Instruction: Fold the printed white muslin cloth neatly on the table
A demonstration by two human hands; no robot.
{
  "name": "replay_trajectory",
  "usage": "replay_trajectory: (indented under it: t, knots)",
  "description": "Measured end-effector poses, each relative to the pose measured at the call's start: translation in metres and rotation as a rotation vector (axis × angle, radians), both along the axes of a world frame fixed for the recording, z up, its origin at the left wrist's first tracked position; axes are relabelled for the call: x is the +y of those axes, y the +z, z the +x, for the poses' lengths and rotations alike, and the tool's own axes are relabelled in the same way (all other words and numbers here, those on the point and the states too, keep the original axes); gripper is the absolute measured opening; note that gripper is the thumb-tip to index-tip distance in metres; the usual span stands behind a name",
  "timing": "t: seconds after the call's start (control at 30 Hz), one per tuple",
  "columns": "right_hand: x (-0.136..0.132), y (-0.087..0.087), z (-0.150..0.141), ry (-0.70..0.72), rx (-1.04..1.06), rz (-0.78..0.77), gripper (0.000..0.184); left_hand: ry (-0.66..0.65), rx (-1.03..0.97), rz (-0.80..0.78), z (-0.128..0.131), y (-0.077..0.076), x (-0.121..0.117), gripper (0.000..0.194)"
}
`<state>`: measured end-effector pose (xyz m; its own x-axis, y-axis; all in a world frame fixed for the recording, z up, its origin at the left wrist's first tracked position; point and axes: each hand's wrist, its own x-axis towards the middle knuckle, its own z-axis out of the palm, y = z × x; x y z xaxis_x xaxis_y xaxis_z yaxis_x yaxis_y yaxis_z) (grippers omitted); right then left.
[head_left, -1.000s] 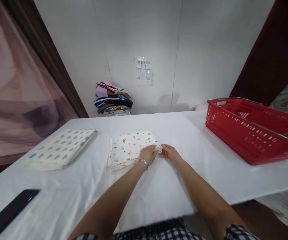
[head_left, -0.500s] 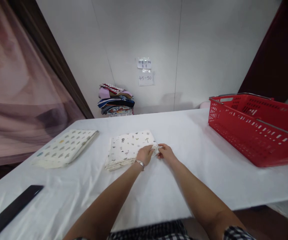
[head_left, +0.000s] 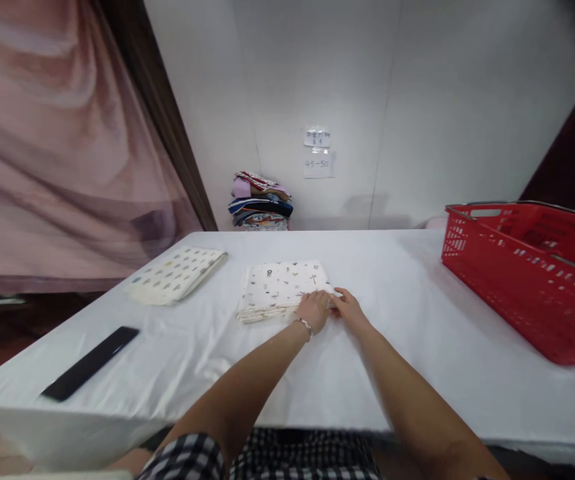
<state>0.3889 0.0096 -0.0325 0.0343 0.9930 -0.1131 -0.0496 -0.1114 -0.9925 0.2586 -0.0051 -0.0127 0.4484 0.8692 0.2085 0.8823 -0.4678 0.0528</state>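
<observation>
A white folded cloth [head_left: 282, 283] with small printed plants and animals lies in layers on the table. My left hand [head_left: 314, 309], with a bracelet at the wrist, rests its fingers flat on the cloth's near right corner. My right hand [head_left: 348, 309] pinches the cloth's right edge at that same corner; its fingertips are partly hidden. Further left lies a second folded cloth [head_left: 180, 273], cream with grey cloud-like shapes, touched by neither hand.
A red plastic basket [head_left: 517, 287] with metal handles stands on the right of the white-covered table [head_left: 167, 363]. On the left lies a flat black strip [head_left: 92, 362]. Behind the table is a stack of folded fabrics [head_left: 261, 203] near the wall with paper signs [head_left: 318, 163].
The camera view has shifted, so everything sits further right. My left fingers have gone from gripping the bunched corner to lying flat on it. The right hand stays at the edge.
</observation>
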Motion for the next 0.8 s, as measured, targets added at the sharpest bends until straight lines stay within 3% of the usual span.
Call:
replay_trajectory:
  t: [0.1,0.2,0.33,0.43,0.53,0.67,0.8]
  knots:
    - [-0.001,-0.002,0.001,0.007,-0.051,0.014,0.041,0.003,-0.003,0.009,-0.011,-0.006,-0.005,0.050]
    - [0.000,-0.004,0.003,0.009,-0.062,0.024,0.043,0.073,-0.042,0.011,-0.040,-0.009,-0.009,0.049]
    - [-0.002,-0.003,0.004,0.008,-0.048,0.008,0.044,0.179,-0.083,0.013,-0.110,-0.005,-0.022,0.044]
    - [-0.005,-0.001,0.003,0.002,-0.057,0.001,0.044,0.326,-0.096,-0.003,-0.168,-0.001,-0.041,0.043]
    - [-0.006,-0.001,0.003,0.002,-0.076,0.005,0.044,0.503,-0.136,-0.020,-0.208,0.003,-0.058,0.044]
    - [-0.008,-0.002,0.006,0.010,-0.101,0.019,0.047,0.751,-0.336,-0.037,-0.220,0.011,-0.067,0.035]
    - [-0.011,-0.002,0.006,0.018,-0.126,0.033,0.048,0.824,-0.512,-0.067,-0.202,0.022,-0.058,0.027]
